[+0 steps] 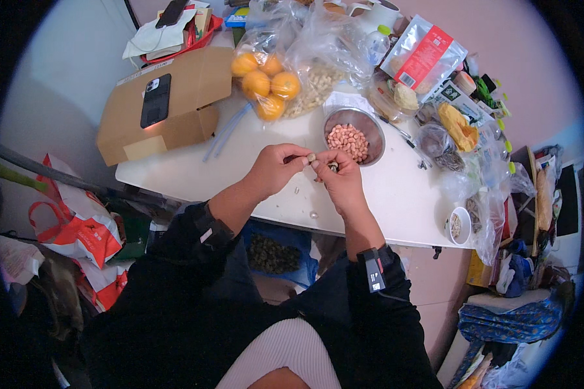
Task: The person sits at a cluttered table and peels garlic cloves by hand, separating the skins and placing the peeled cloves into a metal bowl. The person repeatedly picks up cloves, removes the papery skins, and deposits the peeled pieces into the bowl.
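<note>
My left hand (pixel 277 167) and my right hand (pixel 341 177) meet over the white table (pixel 389 199). Between their thumbs and fingertips they pinch a small, round, pale brown piece (pixel 311 157), too small to name surely. Dark bits (pixel 333 167) show in the curled fingers of my right hand, partly hidden. Just beyond that hand stands a steel bowl (pixel 378 141) with pinkish shelled peanuts (pixel 346 140) inside. On the table below my hands lie a clear round bead-like piece (pixel 314 215) and some small scraps (pixel 297 190).
A cardboard box (pixel 190 82) with a phone (pixel 156 101) on top stands left. Behind are bagged oranges (pixel 256 84) and unshelled peanuts (pixel 316 87). Pens (pixel 409 141), bags and a small white bowl (pixel 463 233) line the right. A blue bag (pixel 309 270) holds dark pieces below the table edge.
</note>
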A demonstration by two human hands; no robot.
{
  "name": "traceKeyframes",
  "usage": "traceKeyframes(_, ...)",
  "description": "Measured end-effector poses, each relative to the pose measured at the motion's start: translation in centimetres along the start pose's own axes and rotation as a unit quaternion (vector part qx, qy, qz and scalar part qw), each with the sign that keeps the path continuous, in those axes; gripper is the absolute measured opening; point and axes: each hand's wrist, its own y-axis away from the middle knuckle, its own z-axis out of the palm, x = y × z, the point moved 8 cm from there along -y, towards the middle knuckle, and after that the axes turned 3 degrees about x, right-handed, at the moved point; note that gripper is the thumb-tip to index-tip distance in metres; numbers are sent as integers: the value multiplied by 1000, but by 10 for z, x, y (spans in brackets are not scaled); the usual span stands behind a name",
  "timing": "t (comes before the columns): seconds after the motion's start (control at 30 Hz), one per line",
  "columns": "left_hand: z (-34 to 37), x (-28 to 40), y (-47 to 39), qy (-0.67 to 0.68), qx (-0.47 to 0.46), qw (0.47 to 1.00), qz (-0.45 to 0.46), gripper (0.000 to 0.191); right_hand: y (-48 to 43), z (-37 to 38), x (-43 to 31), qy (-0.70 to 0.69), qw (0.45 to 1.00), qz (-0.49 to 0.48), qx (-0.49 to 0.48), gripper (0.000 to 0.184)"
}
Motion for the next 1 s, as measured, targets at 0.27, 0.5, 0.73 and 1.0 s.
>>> traceKeyframes(0.27,-2,2,-1,13,10,1000,18,19,3,3,-9,56,996,-66,10,13)
traceKeyframes(0.5,-2,-4,-2,93,1,995,-25,19,7,3,-12,146,985,-85,18,9)
traceKeyframes(0.73,-3,-4,-3,63,19,998,8,13,5,2,-7,119,991,-59,15,11)
traceKeyframes(1.0,-1,-2,-2,22,13,999,21,11,7,1,2,126,991,-32,24,9)
